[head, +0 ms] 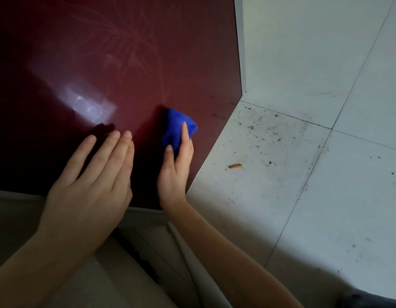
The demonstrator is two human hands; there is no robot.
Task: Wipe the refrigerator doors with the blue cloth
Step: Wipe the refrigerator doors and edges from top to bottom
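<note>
Maroon, glossy panel fills the head view: the refrigerator door (126, 63), with a faint leaf pattern and a bright glare patch left of centre. The blue cloth (173, 126) sits bunched against the door's lower right area, near the edge that meets the floor tiles (303, 196). The right hand (174, 170) grasps it, thumb on the near side and a finger laid over the top, wrist straight, forearm reaching up from lower right; the wadded hold likely serves to keep pressure on the surface. The left hand (92, 174) is released, fingers straight and together, laid flat on the door beside the cloth, apparently as a brace. Dark specks remain on the door right of the cloth. Grit and a small tan scrap (235, 166) lie on the tiles.
</note>
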